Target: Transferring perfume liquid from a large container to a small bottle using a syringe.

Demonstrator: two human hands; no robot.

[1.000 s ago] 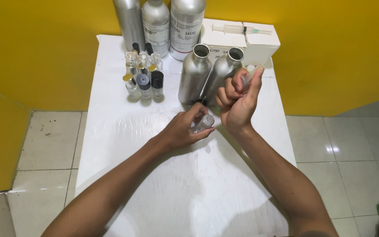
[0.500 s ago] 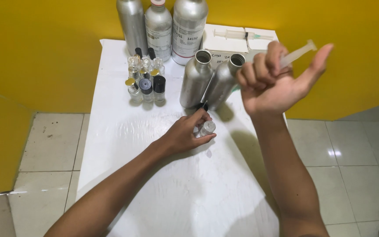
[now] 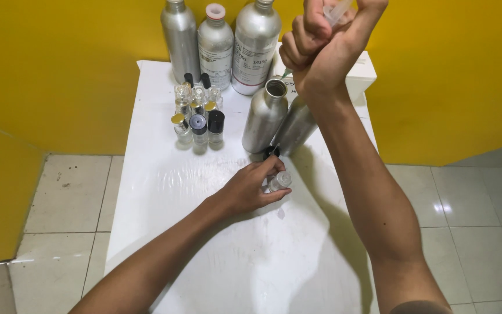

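My left hand (image 3: 250,189) rests on the white table (image 3: 164,192) and grips a small clear glass vial (image 3: 279,181), held upright. My right hand (image 3: 326,43) is raised high, fist closed around a clear plastic syringe (image 3: 337,11) whose green tip points down over the open mouth of a silver aluminium bottle (image 3: 264,116). A second open aluminium bottle (image 3: 294,127) stands just behind my right forearm, partly hidden by it.
Three tall aluminium bottles (image 3: 216,43) stand at the table's back edge against the yellow wall. A cluster of several small glass vials with black and gold caps (image 3: 197,113) sits left of centre. White boxes (image 3: 358,72) lie at the back right. Tiled floor surrounds the table.
My right hand has risen from beside the vial to well above the open bottles, turning the syringe tip downward. My left hand has stayed on the vial.
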